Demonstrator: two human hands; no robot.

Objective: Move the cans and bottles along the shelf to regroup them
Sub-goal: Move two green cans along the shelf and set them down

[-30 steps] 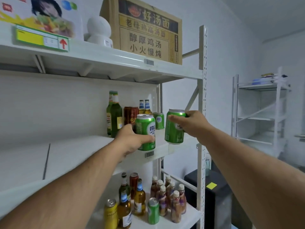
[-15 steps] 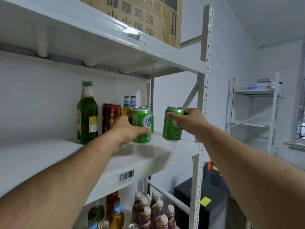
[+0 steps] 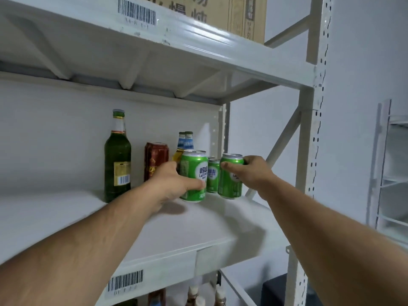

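Note:
My left hand (image 3: 171, 184) grips a green can (image 3: 194, 171) from its left side, low over the white middle shelf (image 3: 154, 228). My right hand (image 3: 251, 171) holds a second green can (image 3: 229, 180) from the right, close beside the first. Between and behind them stands a third green can (image 3: 213, 175). Further back are a red-brown can (image 3: 155, 160), two amber bottles with blue labels (image 3: 184, 142) and a tall green glass bottle (image 3: 117, 157) on the left.
The shelf above (image 3: 198, 47) carries a cardboard box (image 3: 238, 16). A perforated white upright (image 3: 313, 151) borders the shelf on the right. Bottle tops (image 3: 194, 292) show on the shelf below. Another white rack (image 3: 390, 164) stands at the far right.
Both hands have carried their green cans deeper into the shelf, toward the third green can, and closer together. The camera has moved nearer and lower.

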